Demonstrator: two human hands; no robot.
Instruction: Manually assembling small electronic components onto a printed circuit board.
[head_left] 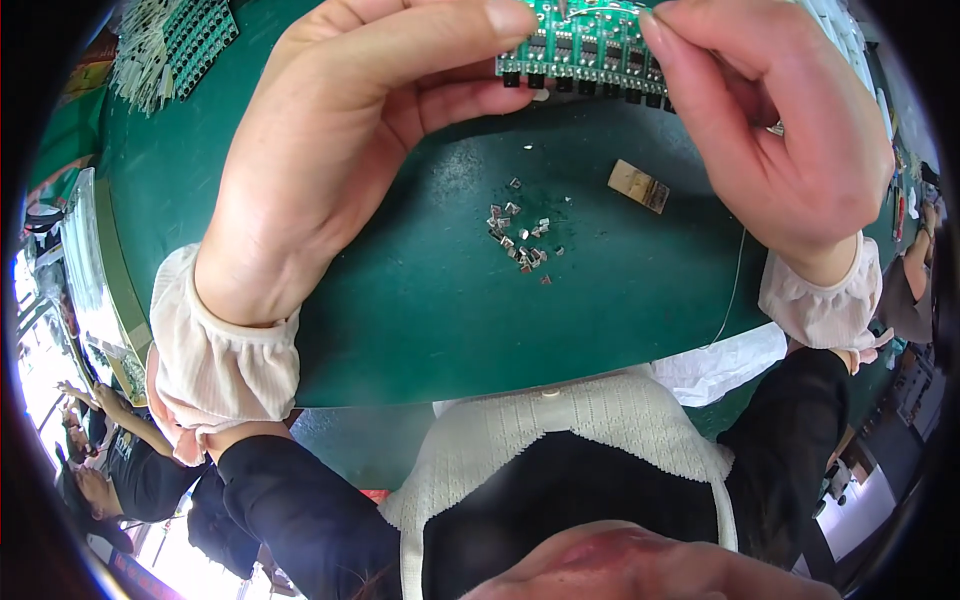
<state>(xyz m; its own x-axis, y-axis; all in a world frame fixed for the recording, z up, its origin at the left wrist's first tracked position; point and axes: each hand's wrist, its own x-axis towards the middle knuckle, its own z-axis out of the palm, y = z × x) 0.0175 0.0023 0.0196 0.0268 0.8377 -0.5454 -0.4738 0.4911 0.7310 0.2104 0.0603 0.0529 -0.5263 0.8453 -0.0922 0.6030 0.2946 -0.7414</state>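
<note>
A green circuit board (590, 62) with black parts along its lower edge is held up at the top of the view. My left hand (345, 110) grips its left end, thumb on the face and fingers behind. At the board's right end, my right hand (790, 120) is closed, thumb and forefinger pinched on a thin silvery wire (605, 10) that curves over the board's face. A fine strand (738, 270) hangs below my right hand; whether it is the same wire I cannot tell. The board's top is cut off by the frame.
Small metal pieces (525, 238) lie scattered on the green table (430, 340), near a small tan block (638, 186). More green boards (198, 40) with white leads lie at the far left. White plastic (725, 365) sits by the front edge. Another person (135, 465) is at left.
</note>
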